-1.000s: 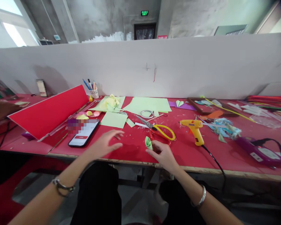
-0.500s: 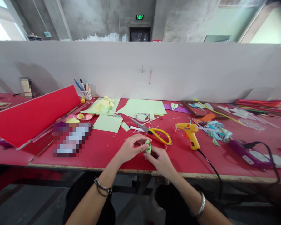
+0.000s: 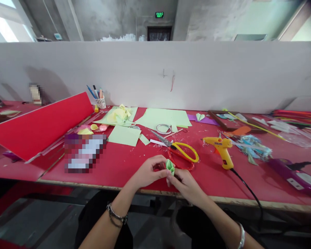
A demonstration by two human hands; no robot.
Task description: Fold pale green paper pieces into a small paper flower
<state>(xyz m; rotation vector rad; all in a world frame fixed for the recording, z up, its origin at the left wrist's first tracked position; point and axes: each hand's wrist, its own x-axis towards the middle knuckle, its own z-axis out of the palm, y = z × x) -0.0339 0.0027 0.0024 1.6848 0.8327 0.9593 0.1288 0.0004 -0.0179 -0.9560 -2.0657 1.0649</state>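
Both hands pinching a small green paper piece (image 3: 170, 166) at the near edge of the desk (image 3: 124, 162): left hand (image 3: 148, 173) steadying one side, right hand (image 3: 186, 183) gripping from below, probably to shape a fold. Scissors (image 3: 182, 152) just beyond the grip, glue gun (image 3: 221, 147) to its right. Fold itself mostly hidden by fingertips

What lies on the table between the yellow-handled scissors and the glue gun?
Nothing: the head view shows bare red table between scissors and glue gun.
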